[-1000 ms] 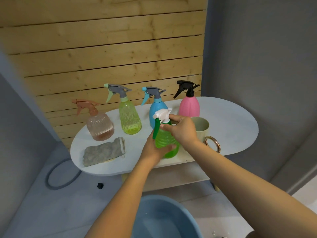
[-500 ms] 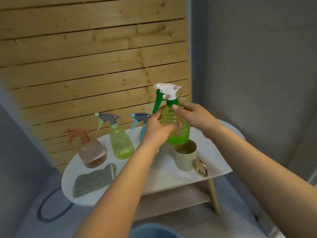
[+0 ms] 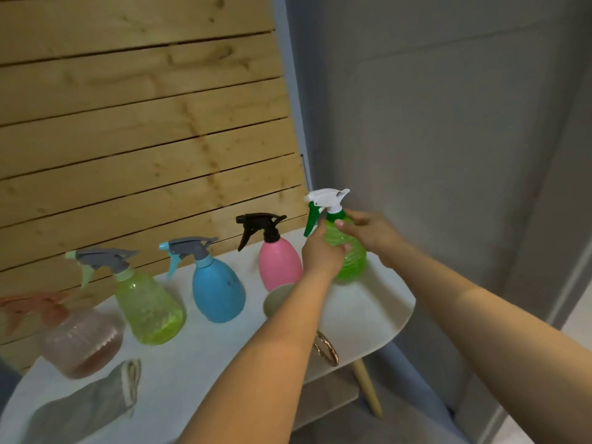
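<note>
In the head view, the step looked like setting the green bottle (image 3: 350, 254) down at the right end of the row on the table (image 3: 378, 315). To do it well, the bottle should come down straight and upright, its base landing flat and well in from the table's rounded right edge. It should also stay apart from the pink bottle (image 3: 278, 264) just to its left. The hands would best let go only once the base sat steady, since the tall spray head could tip a light bottle.

The left hand (image 3: 322, 251) was wrapped round the bottle's body from the near left side, fingers curled on it. The right hand (image 3: 368, 232) pinched the shoulder just under the collar, thumb on the near side and fingers behind. The bottle stood at the far right of the table, upright. Whether its base touched the top could not be told.

It was a clear bright-green bottle with a ribbed, rounded body. It had a dark green collar, a white spray head and a green trigger (image 3: 311, 221) pointing left. A cup (image 3: 278, 299) sat near the pink bottle, partly hidden by the left forearm.
</note>
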A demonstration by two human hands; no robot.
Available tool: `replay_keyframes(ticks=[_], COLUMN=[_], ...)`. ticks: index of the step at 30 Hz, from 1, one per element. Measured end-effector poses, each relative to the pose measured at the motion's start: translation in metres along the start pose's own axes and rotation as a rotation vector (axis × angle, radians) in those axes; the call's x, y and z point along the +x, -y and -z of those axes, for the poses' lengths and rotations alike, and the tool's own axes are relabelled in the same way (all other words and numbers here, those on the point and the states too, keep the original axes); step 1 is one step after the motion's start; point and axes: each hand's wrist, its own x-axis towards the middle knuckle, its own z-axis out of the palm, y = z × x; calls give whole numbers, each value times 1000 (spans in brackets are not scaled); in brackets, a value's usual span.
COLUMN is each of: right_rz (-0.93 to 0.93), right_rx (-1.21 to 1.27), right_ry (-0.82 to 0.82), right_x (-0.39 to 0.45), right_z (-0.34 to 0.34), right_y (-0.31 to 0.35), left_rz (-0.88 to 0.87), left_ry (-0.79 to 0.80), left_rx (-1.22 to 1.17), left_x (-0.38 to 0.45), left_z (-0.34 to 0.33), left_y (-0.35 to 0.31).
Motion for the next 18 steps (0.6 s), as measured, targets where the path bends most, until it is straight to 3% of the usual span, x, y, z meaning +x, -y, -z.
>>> replay_keyframes(ticks=[11, 18], right_rz=[-107, -95], right_rx=[173, 102], right_ry=[-57, -46], right_x=[40, 55], right_z=[-14, -15], right_y=[-55, -61], left_rz=[102, 102], left_ry=[-48, -55], left_rx=[44, 120], left_x=[35, 52], left_z=[-26, -30], left_y=[33, 37])
